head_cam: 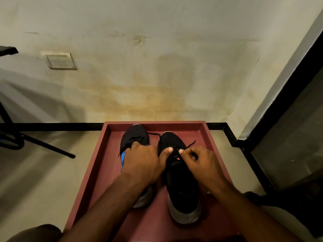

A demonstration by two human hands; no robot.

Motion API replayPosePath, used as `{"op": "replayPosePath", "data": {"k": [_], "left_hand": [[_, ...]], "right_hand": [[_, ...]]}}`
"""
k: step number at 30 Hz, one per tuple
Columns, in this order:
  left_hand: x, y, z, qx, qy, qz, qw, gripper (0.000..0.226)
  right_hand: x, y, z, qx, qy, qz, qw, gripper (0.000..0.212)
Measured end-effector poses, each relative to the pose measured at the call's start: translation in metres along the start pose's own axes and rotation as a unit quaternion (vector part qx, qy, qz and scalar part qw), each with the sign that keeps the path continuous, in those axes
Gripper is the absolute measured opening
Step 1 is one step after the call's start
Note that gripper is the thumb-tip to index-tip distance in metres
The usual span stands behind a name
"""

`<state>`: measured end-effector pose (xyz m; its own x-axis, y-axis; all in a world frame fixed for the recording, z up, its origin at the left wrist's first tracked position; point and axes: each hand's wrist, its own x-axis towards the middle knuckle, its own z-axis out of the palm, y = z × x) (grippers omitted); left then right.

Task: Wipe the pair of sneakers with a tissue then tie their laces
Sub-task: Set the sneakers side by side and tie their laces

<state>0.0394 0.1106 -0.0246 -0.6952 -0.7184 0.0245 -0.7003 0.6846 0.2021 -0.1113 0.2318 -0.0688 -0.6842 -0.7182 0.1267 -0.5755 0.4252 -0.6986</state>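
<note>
right black sneaker [181, 182], laces [174, 155] pinched by fingers of left hand [142, 165] and right hand [201, 163]. left black sneaker [135, 135] just beside, laces loose. both on red tray [208, 135], floor [43, 180] below.

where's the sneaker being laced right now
In the head view, the right sneaker sits on the right half of the red tray, beside the other sneaker, with both hands pinching its laces.
</note>
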Motion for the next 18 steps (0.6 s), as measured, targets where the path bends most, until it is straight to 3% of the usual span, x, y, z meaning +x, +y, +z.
{"op": "replayPosePath", "data": {"k": [2, 4, 8, 13, 18], "left_hand": [[0.005, 0.009, 0.012, 0.034, -0.032, -0.017, 0.999, 0.07], [0.006, 0.008, 0.019, -0.002, -0.029, -0.019, 0.999, 0.055], [0.003, 0.003, 0.02, -0.047, 0.055, -0.03, 0.997, 0.032], [0.005, 0.008, 0.025, -0.158, 0.048, -0.018, 0.986, 0.019], [0.005, 0.009, 0.025, -0.268, 0.119, 0.031, 0.955, 0.012]], "right_hand": [[0.007, -0.002, 0.003, 0.043, 0.009, -0.022, 0.999, 0.02], [0.007, -0.006, 0.005, 0.071, 0.015, -0.047, 0.996, 0.014], [0.002, -0.006, 0.014, 0.071, 0.033, -0.123, 0.989, 0.008], [0.0, -0.014, 0.016, 0.118, 0.029, -0.124, 0.985, 0.014], [-0.004, -0.021, 0.008, 0.195, 0.043, -0.098, 0.975, 0.023]]}}
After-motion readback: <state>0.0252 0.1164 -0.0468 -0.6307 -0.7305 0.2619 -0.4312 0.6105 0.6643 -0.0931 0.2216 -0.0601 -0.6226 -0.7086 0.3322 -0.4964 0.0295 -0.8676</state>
